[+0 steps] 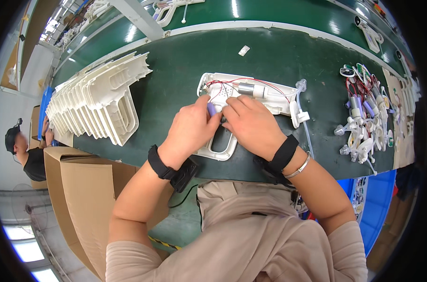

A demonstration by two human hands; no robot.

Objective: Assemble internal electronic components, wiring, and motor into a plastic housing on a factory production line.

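Note:
A white, gun-shaped plastic housing half (280, 107) lies open on the green table in front of me. Inside it sit a silver motor (245, 88) and thin red and black wires (218, 83). A clear tube (307, 136) with a white fitting (300, 117) runs off its right end. Over the top of the handle, my left hand (189, 126) pinches a purple cylinder (211, 109), partly hidden by the fingers. My right hand (255, 126) meets it there, fingers bent and pressed down at the housing; what they grip, if anything, is hidden.
Left of me stands a row of nested white housing halves (93, 101). A heap of wired motor assemblies (364, 108) lies at right. A small white piece (244, 50) rests farther back. Cardboard boxes (86, 183) and a blue bin (380, 207) flank me; another person (32, 152) is at far left.

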